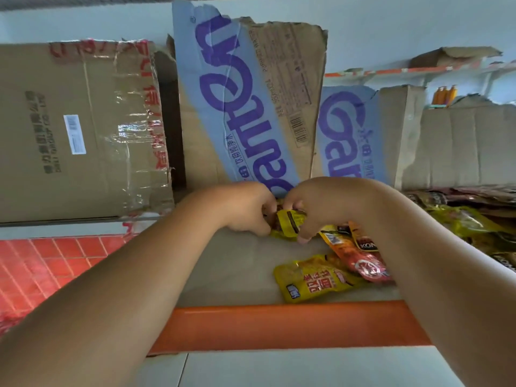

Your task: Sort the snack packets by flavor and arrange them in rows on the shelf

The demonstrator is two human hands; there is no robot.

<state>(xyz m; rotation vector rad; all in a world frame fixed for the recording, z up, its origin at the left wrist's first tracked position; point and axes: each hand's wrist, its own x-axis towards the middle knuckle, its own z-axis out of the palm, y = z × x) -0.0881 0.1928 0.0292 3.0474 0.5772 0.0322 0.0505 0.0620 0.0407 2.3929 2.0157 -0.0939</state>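
Note:
Both hands meet at the back of the grey shelf board [237,269]. My left hand [245,208] and my right hand [310,210] together grip a yellow snack packet [289,223], fingers curled round its two ends. Just right of it lie an orange-red packet [363,261] and, nearer the front edge, another yellow packet [312,279] with red characters. Partly hidden behind my right forearm, a heap of yellow and dark packets [469,222] covers the shelf's right side.
Torn cardboard with blue and purple lettering [245,101] stands as the shelf's back wall. A taped brown box [78,129] sits at the left. An orange strip [279,325] edges the shelf front. Red floor tiles [50,263] show at lower left.

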